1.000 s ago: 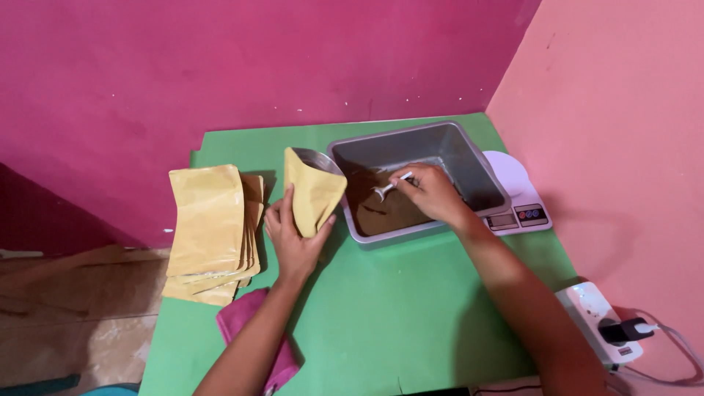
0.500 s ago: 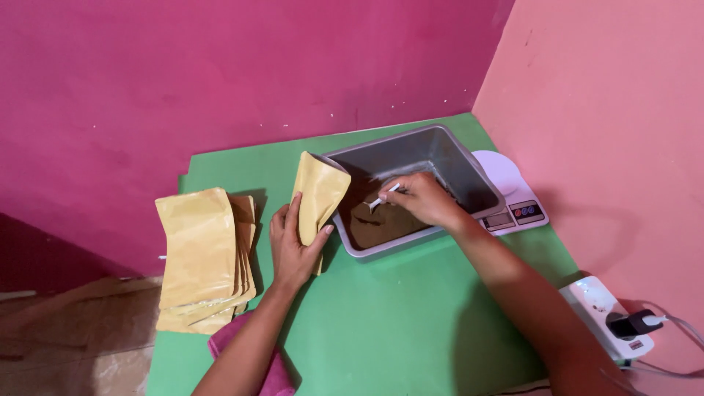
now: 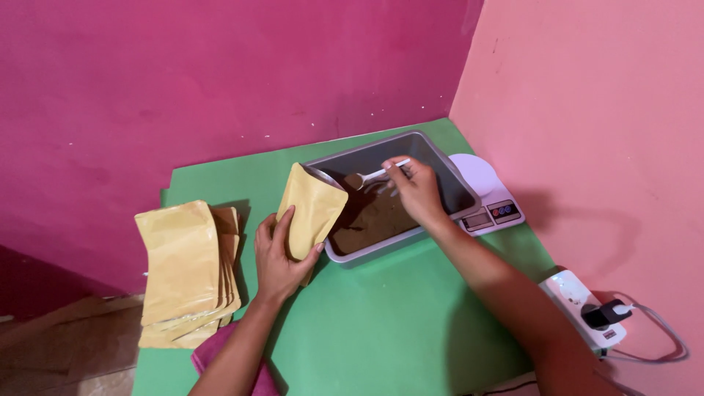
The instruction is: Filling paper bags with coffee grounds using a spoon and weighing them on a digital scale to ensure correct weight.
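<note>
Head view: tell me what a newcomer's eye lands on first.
The left hand holds a yellow pouch open, tilted at the edge of the grey tray of brown powder. The right hand lifts a loaded white spoon toward it. A stack of pouches lies at left.

Both forearms bare, no sleeves; left hand [image 3: 277, 258], right hand [image 3: 416, 192] ungloved, without rings.

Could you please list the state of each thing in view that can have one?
Pouch: open at the top, upright, held by left hand.
Spoon: loaded with brown powder, held by right hand at the pouch mouth.
Grey tray: partly filled with powder.
Pouch stack: flat, untouched.
Plug: in the socket strip.
</note>
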